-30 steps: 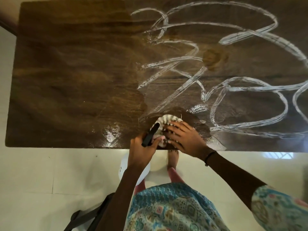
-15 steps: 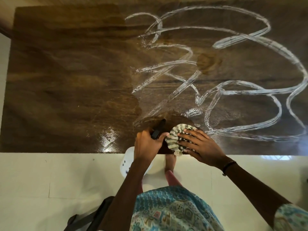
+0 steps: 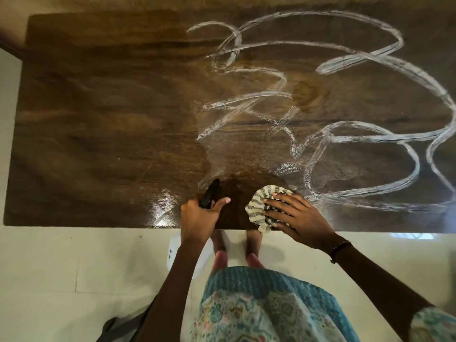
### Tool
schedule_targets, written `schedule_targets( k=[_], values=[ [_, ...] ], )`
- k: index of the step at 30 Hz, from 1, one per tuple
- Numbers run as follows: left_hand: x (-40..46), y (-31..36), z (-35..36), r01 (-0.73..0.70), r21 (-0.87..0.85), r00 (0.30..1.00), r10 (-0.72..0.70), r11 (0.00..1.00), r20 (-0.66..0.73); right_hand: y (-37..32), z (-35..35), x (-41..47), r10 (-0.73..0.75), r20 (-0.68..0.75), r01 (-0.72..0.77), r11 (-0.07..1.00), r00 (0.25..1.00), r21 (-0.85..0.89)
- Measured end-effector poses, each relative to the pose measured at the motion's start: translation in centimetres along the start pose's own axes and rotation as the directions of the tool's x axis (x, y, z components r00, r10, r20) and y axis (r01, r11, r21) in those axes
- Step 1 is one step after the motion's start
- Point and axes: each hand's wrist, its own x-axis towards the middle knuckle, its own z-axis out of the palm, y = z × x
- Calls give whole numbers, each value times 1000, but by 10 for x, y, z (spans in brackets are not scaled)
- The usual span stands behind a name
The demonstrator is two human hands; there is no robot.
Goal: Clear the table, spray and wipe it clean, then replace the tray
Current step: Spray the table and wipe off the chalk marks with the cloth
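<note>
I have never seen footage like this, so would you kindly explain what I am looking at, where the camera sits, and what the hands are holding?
There is no machine here: a person wears a camera on the head, looking down at their own two hands. The left hand grips a spray bottle by its black trigger head, the white body hanging below the table edge. The right hand presses a striped cloth flat on the wooden table. White foam streaks loop across the table's right half, not yet wiped.

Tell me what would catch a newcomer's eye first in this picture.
Looping white foam streaks sprawl across the right half of the dark wooden table. At its near edge, the right hand presses a striped cloth, while the left hand grips a spray bottle.
</note>
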Motion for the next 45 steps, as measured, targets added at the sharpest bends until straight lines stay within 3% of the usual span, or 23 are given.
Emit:
schedule_targets(
  k=[5,10,14,18,23,27,33,38,45],
  values=[
    [8,-4,-6,28,17,999,-28,999,-25,2,1,1,-12,-1,12,1000,1000,-6],
    [18,1,-16,65,-46,997,-64,997,35,29,-17,35,-34,51,38,997,998,-66],
    [22,10,-24,47,-125,998,-41,991,51,34,-25,97,64,19,-61,992,998,-109],
    [27,11,-31,26,-136,999,-20,990,46,-3,-13,158,130,-80,-135,989,988,-63],
    [36,11,-40,-44,-93,998,47,995,30,-47,12,167,-88,1,88,996,996,-29],
    [43,13,-47,-15,-85,998,19,996,53,-18,3,112,-196,119,202,979,973,-39],
    [55,18,-50,-42,-65,996,47,997,76,40,-30,109,-2,68,10,993,998,-115],
    [62,26,-49,-80,-58,992,85,995,95,8,-21,181,99,-49,-105,987,994,-120],
    [70,44,-46,-124,57,986,116,991,121,-18,0,162,-194,92,200,978,977,-58]
  ],
)
